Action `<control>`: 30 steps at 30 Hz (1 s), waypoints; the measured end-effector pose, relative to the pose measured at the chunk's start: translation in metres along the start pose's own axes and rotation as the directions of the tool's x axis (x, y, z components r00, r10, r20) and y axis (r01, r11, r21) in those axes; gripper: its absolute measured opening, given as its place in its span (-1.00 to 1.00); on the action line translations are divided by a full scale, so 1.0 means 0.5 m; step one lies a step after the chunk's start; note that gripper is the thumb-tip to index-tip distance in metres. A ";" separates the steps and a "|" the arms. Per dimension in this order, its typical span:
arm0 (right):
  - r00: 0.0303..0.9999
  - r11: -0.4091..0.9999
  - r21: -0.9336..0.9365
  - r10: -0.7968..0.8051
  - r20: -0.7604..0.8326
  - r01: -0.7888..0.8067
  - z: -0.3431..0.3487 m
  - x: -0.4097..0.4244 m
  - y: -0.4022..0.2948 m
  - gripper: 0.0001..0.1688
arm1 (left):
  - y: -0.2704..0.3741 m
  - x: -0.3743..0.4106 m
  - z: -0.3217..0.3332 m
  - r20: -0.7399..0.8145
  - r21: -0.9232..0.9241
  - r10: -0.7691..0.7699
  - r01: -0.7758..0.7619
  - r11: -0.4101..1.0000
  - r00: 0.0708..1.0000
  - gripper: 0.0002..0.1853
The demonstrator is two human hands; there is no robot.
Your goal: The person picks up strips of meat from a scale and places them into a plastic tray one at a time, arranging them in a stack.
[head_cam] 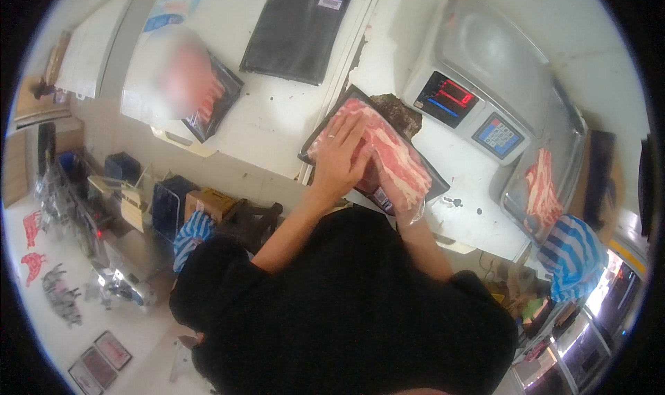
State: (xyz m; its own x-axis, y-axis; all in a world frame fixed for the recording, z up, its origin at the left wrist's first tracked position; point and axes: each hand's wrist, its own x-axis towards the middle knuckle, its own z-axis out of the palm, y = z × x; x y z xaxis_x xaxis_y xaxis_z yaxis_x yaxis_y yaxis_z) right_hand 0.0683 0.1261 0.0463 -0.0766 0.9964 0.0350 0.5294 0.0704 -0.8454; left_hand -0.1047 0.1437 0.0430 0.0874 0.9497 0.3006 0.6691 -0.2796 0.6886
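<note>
My left hand (340,156) lies on sliced raw bacon (395,153) spread over a black vacuum bag (434,179), with a ring on one finger. Clear plastic film shows around the slices. My right hand (405,208) is under the lower right end of the bacon, most of it hidden by the meat and plastic, so its fingers cannot be made out. A label bearing writing (383,199) shows below the bacon. To the right stands a digital scale (467,119) with a lit red display.
A metal tray (519,179) at the right holds more bacon strips (542,192). Beyond my hands lies a flat black bag (296,31). Another black pack with meat (213,101) is at the left, partly blurred. Striped blue-and-white bags (571,257) hang near the counter's right end.
</note>
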 end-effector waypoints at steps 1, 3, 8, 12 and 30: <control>0.996 0.996 -0.004 0.092 -0.018 -0.092 0.003 0.010 -0.030 -0.45 | -0.010 -0.006 -0.002 0.055 0.021 -0.007 0.005 1.000 0.998 -0.45; 0.999 0.998 0.057 0.016 -0.036 -0.014 -0.006 -0.010 0.016 -0.43 | -0.027 -0.022 0.004 0.160 0.057 -0.021 0.012 0.998 0.987 -0.39; 0.948 0.638 0.706 0.273 0.164 -0.306 -0.059 -0.062 0.047 -0.42 | -0.038 -0.038 0.015 0.154 0.109 0.005 -0.022 0.994 0.988 -0.38; 0.866 -0.175 0.915 0.297 0.401 -0.363 -0.105 -0.095 0.069 -0.40 | -0.046 -0.044 0.014 0.175 0.114 0.042 -0.062 0.992 0.984 -0.39; 0.817 0.078 0.900 0.459 0.349 -0.428 -0.162 -0.136 0.161 -0.48 | -0.030 -0.038 0.000 0.191 0.137 0.116 -0.143 0.980 0.975 -0.51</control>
State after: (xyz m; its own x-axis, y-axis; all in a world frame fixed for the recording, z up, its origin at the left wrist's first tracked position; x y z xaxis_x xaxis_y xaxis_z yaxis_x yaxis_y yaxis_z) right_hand 0.1846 0.0679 0.0194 -0.1144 0.8305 -0.5451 -0.6869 -0.4626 -0.5606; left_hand -0.1167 0.1298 0.0269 0.3036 0.9204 0.2465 0.7444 -0.3906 0.5415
